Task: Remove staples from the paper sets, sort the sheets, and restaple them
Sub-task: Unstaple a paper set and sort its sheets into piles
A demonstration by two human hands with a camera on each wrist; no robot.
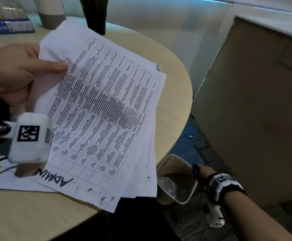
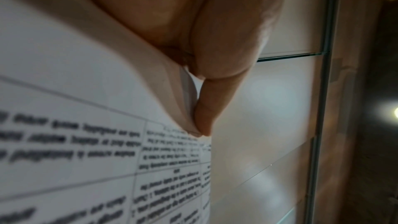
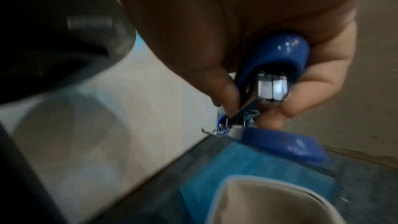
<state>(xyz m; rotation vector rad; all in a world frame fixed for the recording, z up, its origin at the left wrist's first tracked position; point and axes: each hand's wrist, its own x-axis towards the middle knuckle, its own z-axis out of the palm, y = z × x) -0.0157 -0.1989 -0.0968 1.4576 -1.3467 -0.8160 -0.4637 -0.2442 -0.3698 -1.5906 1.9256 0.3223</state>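
Note:
My left hand (image 1: pixel 55 66) pinches the top corner of a paper set (image 1: pixel 103 110), printed with a table and hand-marked "ADMIN", and holds it tilted above the table (image 1: pixel 173 80). In the left wrist view the thumb and a finger (image 2: pixel 200 122) squeeze the paper set (image 2: pixel 64 91) at its edge. My right hand (image 1: pixel 197 169) is lowered beside the table, over a waste bin (image 1: pixel 193 190). It grips a small blue stapler (image 3: pixel 280 67), hinged apart, with a bent staple (image 3: pixel 206 130) at its metal tip above the bin (image 3: pixel 258 202).
Another white sheet (image 1: pixel 11 181) lies flat on the table under the lifted set. At the back stand a blue book (image 1: pixel 8 26), a white and grey vase (image 1: pixel 51 13) and a dark plant pot (image 1: pixel 96 20). A beige partition (image 1: pixel 246 101) rises on the right.

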